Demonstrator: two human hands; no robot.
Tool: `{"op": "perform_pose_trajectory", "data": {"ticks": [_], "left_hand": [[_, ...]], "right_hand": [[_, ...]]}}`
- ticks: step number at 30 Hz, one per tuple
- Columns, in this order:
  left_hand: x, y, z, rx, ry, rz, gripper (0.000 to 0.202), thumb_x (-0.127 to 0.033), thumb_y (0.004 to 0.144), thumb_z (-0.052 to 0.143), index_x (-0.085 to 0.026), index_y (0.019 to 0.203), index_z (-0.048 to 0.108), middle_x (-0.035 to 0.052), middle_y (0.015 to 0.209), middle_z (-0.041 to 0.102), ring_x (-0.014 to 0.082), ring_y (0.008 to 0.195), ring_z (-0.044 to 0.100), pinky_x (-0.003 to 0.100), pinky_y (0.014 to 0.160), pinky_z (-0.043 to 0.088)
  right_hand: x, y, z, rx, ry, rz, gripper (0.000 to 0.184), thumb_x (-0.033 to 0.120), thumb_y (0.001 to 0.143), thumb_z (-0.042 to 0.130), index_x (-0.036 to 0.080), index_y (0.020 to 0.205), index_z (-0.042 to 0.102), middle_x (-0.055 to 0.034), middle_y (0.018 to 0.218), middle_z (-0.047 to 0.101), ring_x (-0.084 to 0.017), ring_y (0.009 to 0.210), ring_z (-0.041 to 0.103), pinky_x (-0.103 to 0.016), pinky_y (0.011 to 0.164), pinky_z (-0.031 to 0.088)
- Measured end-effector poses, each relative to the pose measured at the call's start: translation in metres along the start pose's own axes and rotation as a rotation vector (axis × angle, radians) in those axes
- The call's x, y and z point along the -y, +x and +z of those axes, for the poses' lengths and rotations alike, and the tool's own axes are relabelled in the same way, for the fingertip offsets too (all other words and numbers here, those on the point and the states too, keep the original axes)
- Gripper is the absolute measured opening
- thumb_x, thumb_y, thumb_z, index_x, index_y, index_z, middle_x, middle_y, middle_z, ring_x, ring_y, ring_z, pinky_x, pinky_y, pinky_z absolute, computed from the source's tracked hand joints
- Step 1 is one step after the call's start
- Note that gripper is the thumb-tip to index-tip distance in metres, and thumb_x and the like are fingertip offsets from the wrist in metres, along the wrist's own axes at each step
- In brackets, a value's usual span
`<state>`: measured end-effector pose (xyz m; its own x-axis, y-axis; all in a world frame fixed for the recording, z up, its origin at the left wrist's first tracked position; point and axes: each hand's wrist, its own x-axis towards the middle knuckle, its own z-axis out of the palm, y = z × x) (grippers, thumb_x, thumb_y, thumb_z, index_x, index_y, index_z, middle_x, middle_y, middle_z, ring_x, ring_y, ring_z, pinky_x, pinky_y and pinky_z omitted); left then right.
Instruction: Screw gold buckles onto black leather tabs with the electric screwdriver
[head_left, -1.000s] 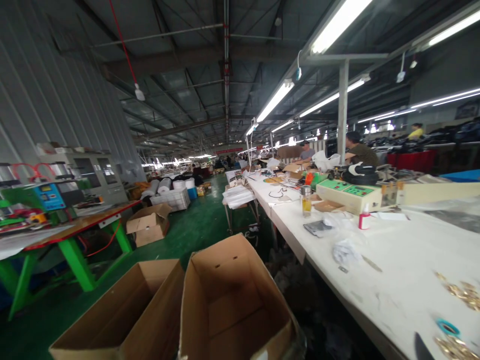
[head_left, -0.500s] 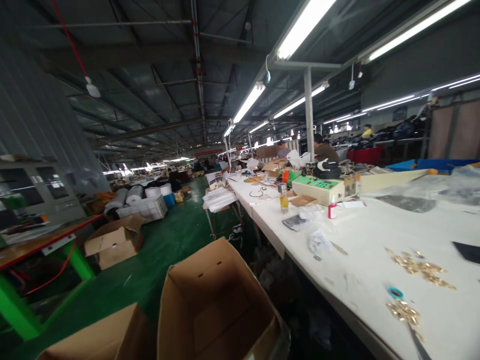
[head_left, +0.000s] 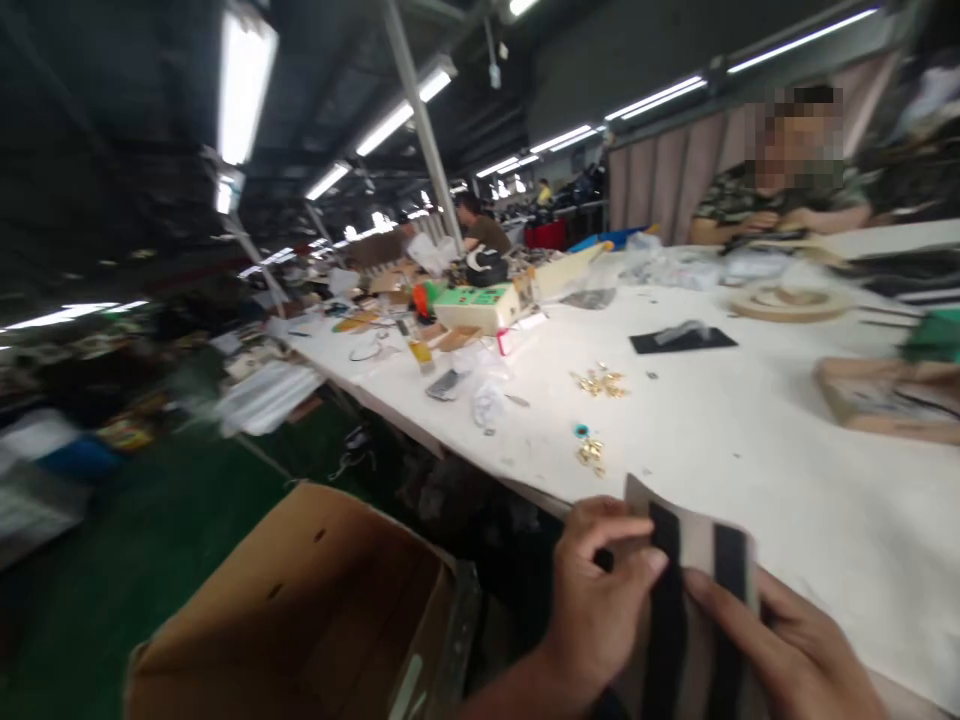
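Note:
My left hand (head_left: 600,590) and my right hand (head_left: 787,640) are low in the head view, at the near edge of the long white table (head_left: 750,430). Both grip a flat grey piece with two black straps (head_left: 694,570) running down it. The left thumb presses on one black strap; the right fingers lie along the piece's lower right side. Small gold metal parts (head_left: 598,381) lie on the table just beyond, and a second small cluster (head_left: 590,452) sits beside a blue ring.
An open cardboard box (head_left: 315,610) stands on the green floor at my left. A green-topped machine (head_left: 484,303), a black mat (head_left: 682,340), a tape roll (head_left: 787,300) and a brown flat box (head_left: 885,400) rest on the table. A person in camouflage (head_left: 780,190) sits across.
The view has swung right and down along the table. Both my hands have come into view holding the strapped piece, and the seated person opposite has appeared.

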<state>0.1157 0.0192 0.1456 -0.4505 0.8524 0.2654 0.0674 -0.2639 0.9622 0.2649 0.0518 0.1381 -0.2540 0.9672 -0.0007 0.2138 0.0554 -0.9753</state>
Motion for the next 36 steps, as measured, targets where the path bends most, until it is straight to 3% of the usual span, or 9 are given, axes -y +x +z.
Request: {"op": "perform_pose_trajectory", "data": {"ticks": [4, 8, 13, 16, 18, 21, 25, 29, 36], "left_hand": [[0.01, 0.022, 0.006, 0.114, -0.301, -0.323, 0.09, -0.028, 0.071, 0.096, -0.026, 0.151, 0.056, 0.0133, 0.141, 0.067, 0.0303, 0.124, 0.068, 0.04, 0.105, 0.054], [0.011, 0.035, 0.01, 0.324, -0.368, -0.488, 0.067, -0.032, 0.073, 0.095, -0.015, 0.132, 0.068, 0.0137, 0.117, 0.078, 0.028, 0.105, 0.074, 0.036, 0.094, 0.056], [0.014, 0.046, 0.022, 0.349, -0.367, -0.556, 0.057, -0.028, 0.072, 0.096, -0.015, 0.121, 0.068, 0.0095, 0.105, 0.08, 0.021, 0.091, 0.074, 0.032, 0.086, 0.057], [0.014, 0.05, 0.029, 0.395, -0.379, -0.554, 0.051, -0.027, 0.072, 0.097, -0.016, 0.111, 0.066, 0.006, 0.101, 0.079, 0.0178, 0.09, 0.073, 0.028, 0.085, 0.056], [0.011, 0.052, 0.033, 0.447, -0.369, -0.54, 0.049, -0.026, 0.072, 0.097, -0.017, 0.107, 0.065, 0.0038, 0.099, 0.078, 0.0161, 0.089, 0.072, 0.026, 0.083, 0.055], [0.003, 0.052, 0.036, 0.55, -0.289, -0.428, 0.039, -0.026, 0.075, 0.096, -0.018, 0.098, 0.065, 0.0023, 0.094, 0.076, 0.0156, 0.089, 0.071, 0.027, 0.085, 0.055], [-0.009, 0.053, 0.04, 0.718, -0.269, -0.085, 0.031, -0.03, 0.084, 0.091, -0.019, 0.082, 0.061, 0.0042, 0.091, 0.077, 0.0196, 0.093, 0.071, 0.034, 0.089, 0.056], [-0.019, 0.054, 0.047, 0.848, -0.257, 0.191, 0.03, -0.032, 0.089, 0.085, -0.02, 0.082, 0.059, 0.0065, 0.091, 0.079, 0.0222, 0.092, 0.072, 0.039, 0.088, 0.059], [-0.033, 0.045, 0.055, 0.943, -0.14, 0.508, 0.017, -0.016, 0.092, 0.078, -0.019, 0.09, 0.061, 0.0093, 0.095, 0.08, 0.0233, 0.093, 0.075, 0.041, 0.087, 0.063]], "right_hand": [[0.016, 0.003, -0.016, 0.078, 0.397, 0.272, 0.059, 0.062, 0.083, 0.078, 0.02, 0.124, 0.077, -0.007, 0.095, 0.082, -0.03, 0.075, 0.075, -0.035, 0.066, 0.063], [0.019, 0.011, -0.026, 0.085, 0.553, 0.367, 0.053, 0.056, 0.078, 0.087, 0.016, 0.112, 0.079, -0.0058, 0.083, 0.079, -0.022, 0.065, 0.071, -0.029, 0.062, 0.058], [0.005, 0.015, -0.037, 0.121, 0.655, 0.41, 0.05, 0.05, 0.079, 0.088, 0.016, 0.114, 0.077, -0.0069, 0.087, 0.079, -0.024, 0.067, 0.072, -0.033, 0.064, 0.059], [0.001, 0.013, -0.046, 0.104, 0.59, 0.345, 0.042, 0.047, 0.086, 0.082, 0.018, 0.116, 0.077, -0.0054, 0.087, 0.077, -0.023, 0.07, 0.071, -0.03, 0.063, 0.058], [0.003, 0.009, -0.053, 0.072, 0.447, 0.188, 0.032, 0.043, 0.093, 0.077, 0.021, 0.115, 0.078, -0.0042, 0.088, 0.076, -0.022, 0.076, 0.072, -0.028, 0.065, 0.058], [0.006, 0.002, -0.066, -0.006, 0.14, -0.21, 0.02, 0.031, 0.099, 0.07, 0.027, 0.116, 0.079, -0.0061, 0.107, 0.076, -0.023, 0.097, 0.074, -0.029, 0.079, 0.061], [0.006, -0.011, -0.081, -0.084, -0.136, -0.633, 0.032, 0.022, 0.099, 0.066, 0.025, 0.13, 0.074, -0.0095, 0.121, 0.077, -0.026, 0.119, 0.07, -0.039, 0.102, 0.059], [0.007, -0.025, -0.092, -0.143, -0.253, -0.749, 0.029, 0.028, 0.1, 0.067, 0.02, 0.128, 0.073, -0.0102, 0.115, 0.08, -0.029, 0.121, 0.072, -0.046, 0.113, 0.055], [0.008, -0.045, -0.104, -0.197, -0.309, -0.78, 0.032, 0.04, 0.107, 0.059, 0.017, 0.124, 0.073, -0.0122, 0.118, 0.08, -0.027, 0.128, 0.069, -0.042, 0.117, 0.052]]}}
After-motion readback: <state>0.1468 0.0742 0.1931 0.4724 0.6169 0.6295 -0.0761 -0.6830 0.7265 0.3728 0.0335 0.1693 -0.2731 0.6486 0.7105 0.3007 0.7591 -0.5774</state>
